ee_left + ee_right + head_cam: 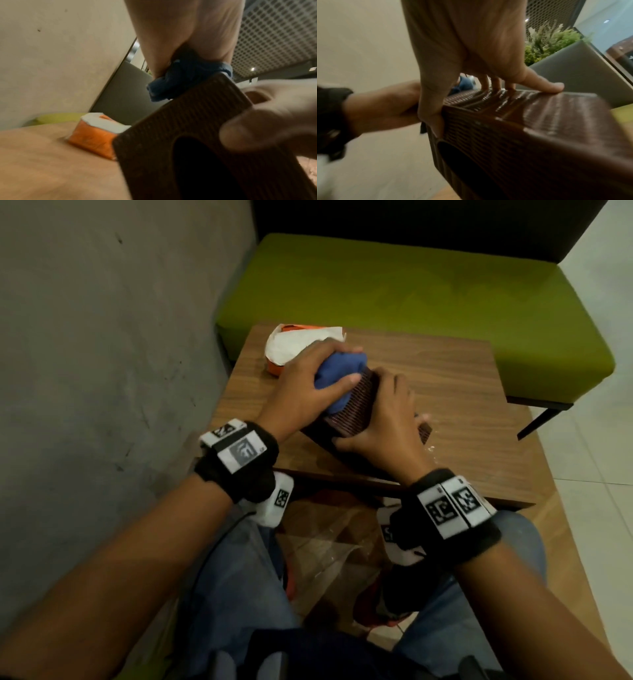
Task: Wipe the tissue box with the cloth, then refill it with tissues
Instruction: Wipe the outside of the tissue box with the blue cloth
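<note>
Wipe stage underway; refill not yet started.
The tissue box (356,405) is held tilted on the desk (445,378) by the right hand (387,422); the cloth (339,378) is gripped in the left hand (308,385) and pressed against the box's upper end. The tissue pack (294,344) is left behind it, unused.
</note>
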